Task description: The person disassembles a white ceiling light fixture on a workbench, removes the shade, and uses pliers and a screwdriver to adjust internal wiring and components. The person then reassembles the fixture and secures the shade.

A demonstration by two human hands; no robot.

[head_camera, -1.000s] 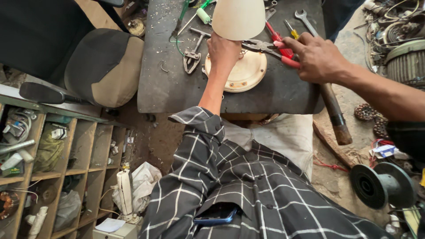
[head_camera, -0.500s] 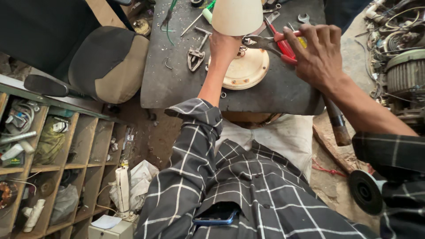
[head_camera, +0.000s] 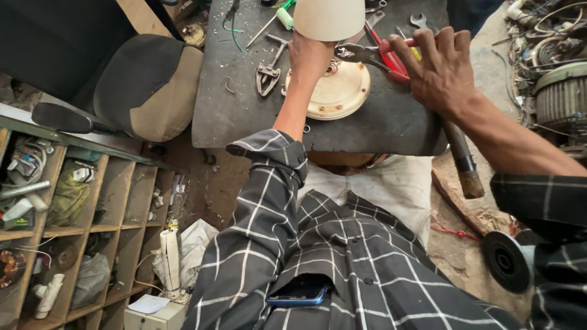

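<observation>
Left hand (head_camera: 310, 56), top centre of frame: grip closed around the stem under the cream cone-shaped lampshade (head_camera: 329, 18), above the round cream lamp base (head_camera: 337, 91) on the dark grey table (head_camera: 244, 116). Right hand (head_camera: 439, 70), upper right: fingers curled over the red-handled pliers (head_camera: 376, 56), jaws pointing at the stem. Grey metal clamp tool (head_camera: 268, 68) lying left of base. Open-end wrench (head_camera: 419, 21) near top edge.

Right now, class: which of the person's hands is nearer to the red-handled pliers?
Right. The right hand grips the red-handled pliers at their handles. The left hand holds the lamp stem above the round cream base, beside the plier tips.
</observation>
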